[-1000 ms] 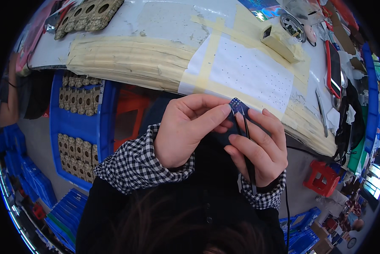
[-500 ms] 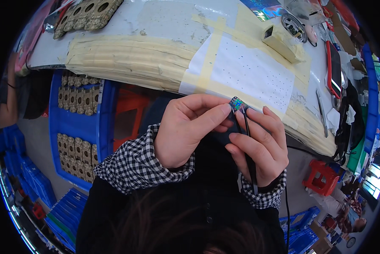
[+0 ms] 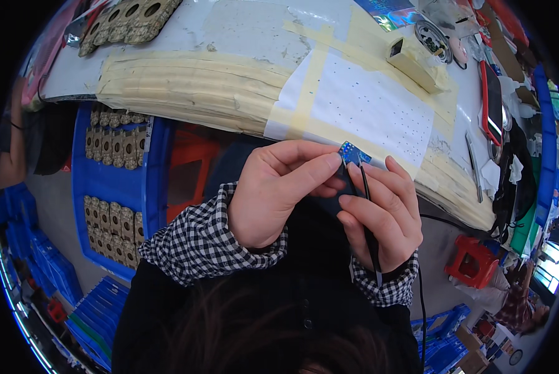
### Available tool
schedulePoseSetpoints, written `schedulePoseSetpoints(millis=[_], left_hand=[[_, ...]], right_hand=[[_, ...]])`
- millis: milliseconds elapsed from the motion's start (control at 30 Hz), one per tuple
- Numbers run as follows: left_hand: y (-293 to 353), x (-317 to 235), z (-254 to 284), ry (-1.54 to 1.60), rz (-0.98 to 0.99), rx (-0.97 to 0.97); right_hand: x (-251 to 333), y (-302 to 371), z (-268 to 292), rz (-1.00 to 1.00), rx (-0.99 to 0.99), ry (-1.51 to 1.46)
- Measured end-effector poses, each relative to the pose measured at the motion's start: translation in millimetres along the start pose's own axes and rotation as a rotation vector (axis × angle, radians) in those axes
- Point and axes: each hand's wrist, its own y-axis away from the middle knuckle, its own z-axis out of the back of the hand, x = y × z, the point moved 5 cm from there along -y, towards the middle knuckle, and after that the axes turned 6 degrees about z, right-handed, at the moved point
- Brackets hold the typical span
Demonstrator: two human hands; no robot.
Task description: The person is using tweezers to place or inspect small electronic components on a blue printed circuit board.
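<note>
Between the thumb and index finger of my left hand (image 3: 273, 190) is the corner of a small, shiny blue-green holographic piece (image 3: 355, 154). My right hand (image 3: 388, 215) is closed around dark tweezers (image 3: 371, 244), whose tips reach up to that piece; whether they grip anything cannot be made out. Both hands are just off the table's front edge. Right behind them, a white sheet (image 3: 370, 96) dotted with tiny dark and bluish specks is taped to the tabletop.
Camouflage-patterned parts with round holes (image 3: 130, 22) lie at the table's far left. More fill a blue tray (image 3: 114, 181) below left. Beyond the sheet are a cream block (image 3: 416, 62), a red-cased phone (image 3: 491, 103) and metal tweezers (image 3: 474, 165). A red stool (image 3: 472, 262) stands right.
The holographic piece has tilted slightly, and its shine has shifted toward blue. The tweezers and my right hand have moved only a little. At far right a person has shifted.
</note>
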Motion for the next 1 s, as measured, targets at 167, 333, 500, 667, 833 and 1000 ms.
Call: schedulePoseSetpoints(millis=[167,333,500,667,833,1000], left_hand=[[0.5,2.3,-0.1,0.034,0.035,0.01],[0.5,3.2,-1.0,0.03,0.03,0.019],[1.7,1.3,-1.0,0.008,0.014,0.001],[1.6,1.4,-0.8,0.086,0.037,0.006],[1.7,1.8,-1.1,0.039,0.017,0.012],[1.6,2.2,-0.5,0.012,-0.001,0.015]], right_hand=[[-0.8,4.7,0.1,0.008,-0.021,-0.032],[-0.2,4.4,3.4,-0.001,-0.021,-0.058],[0.8,6.9,-1.5,-0.042,-0.033,0.016],[2.8,6.1,1.5,0.008,-0.025,0.038],[3.1,5.4,1.1,0.005,-0.021,0.091],[2.9,4.6,-0.8,0.019,0.004,0.12]])
